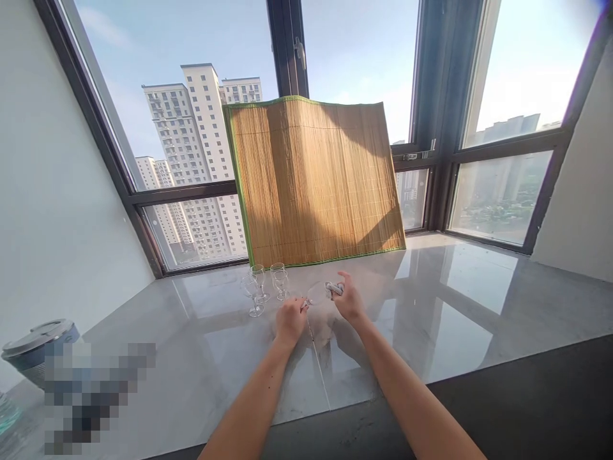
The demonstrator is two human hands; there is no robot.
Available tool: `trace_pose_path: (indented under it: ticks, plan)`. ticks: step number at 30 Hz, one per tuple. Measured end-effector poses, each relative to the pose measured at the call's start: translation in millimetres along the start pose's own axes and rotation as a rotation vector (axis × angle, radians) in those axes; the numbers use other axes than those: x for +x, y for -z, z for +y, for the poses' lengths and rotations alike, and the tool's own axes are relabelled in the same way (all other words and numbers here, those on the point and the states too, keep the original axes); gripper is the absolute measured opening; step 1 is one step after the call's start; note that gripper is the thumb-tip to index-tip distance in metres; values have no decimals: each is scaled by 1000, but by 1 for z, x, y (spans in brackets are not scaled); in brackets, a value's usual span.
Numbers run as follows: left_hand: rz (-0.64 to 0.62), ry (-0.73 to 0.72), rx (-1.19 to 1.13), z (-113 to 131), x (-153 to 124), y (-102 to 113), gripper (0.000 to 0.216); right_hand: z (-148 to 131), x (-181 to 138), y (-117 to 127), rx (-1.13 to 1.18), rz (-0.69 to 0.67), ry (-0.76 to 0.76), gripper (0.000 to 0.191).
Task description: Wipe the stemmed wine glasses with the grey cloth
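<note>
My left hand [290,321] is closed around the stem of a clear wine glass [316,294], which lies tilted on its side above the grey counter [201,358]. My right hand [348,299] is at the glass's bowl, with its fingers pinched on a small pale cloth [334,288]. Three more stemmed glasses [263,286] stand upright in a cluster just left of my hands.
A bamboo mat [316,182] with green trim leans against the window behind the glasses. A lidded cup [41,348] sits at the counter's near left, next to a blurred patch. Dark flooring or a ledge [527,409] lies at the near right.
</note>
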State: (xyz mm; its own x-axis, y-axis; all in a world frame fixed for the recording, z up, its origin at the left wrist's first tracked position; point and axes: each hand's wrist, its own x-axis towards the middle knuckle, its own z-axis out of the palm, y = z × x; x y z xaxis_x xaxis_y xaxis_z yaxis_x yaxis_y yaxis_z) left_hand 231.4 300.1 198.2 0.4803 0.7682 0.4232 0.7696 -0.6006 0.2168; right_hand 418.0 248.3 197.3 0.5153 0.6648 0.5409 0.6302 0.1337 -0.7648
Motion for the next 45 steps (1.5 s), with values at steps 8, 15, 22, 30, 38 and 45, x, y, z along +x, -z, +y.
trace_pose_path:
  ticks: [8,15,22,30,38,45]
  plan:
    - [21,50,-32,-1,1,0,22,7,3,-8,358,-168,-231,63]
    - [20,79,-24,-3,1,-1,21,-9,-3,-3,463,-148,-128,66]
    - [7,-3,1,-3,-1,1,21,0,0,-2,271,-157,-45,56]
    - [-7,-65,-37,-7,0,2,21,-10,-5,9,420,-463,-191,53]
    - [27,12,-124,-8,1,-1,25,-17,-2,16,648,-353,-264,62]
    - [61,50,-463,-4,8,-13,16,-6,4,14,576,29,-462,60]
